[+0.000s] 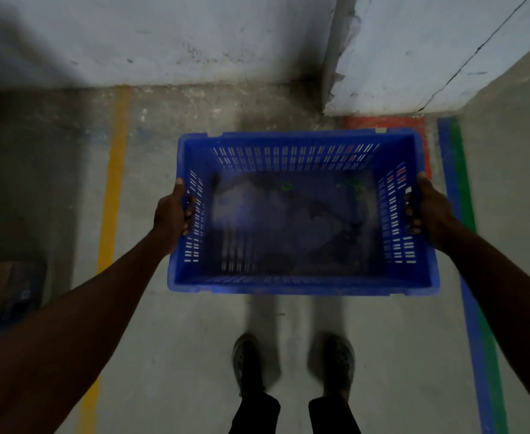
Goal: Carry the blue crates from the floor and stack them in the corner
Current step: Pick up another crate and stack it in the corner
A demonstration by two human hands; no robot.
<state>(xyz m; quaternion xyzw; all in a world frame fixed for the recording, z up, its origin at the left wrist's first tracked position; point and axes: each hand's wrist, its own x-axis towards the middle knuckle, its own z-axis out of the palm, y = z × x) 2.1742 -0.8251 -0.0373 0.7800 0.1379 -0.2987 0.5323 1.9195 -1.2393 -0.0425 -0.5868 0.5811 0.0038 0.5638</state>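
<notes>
The left hand and right hand hold a blue crate by its short ends, arms stretched forward and down. The fingers of each hand curl through the handle slot in the slatted end wall, thumbs resting up on the rim. The crate hangs level above the concrete floor, ahead of the person's dark shoes. It has slotted walls and a dusty bottom; no writing can be read on it. Beyond the crate stand a pale wall and a jutting pillar. A yellow floor line runs left of the crate; red, blue and green lines lie to its right.
</notes>
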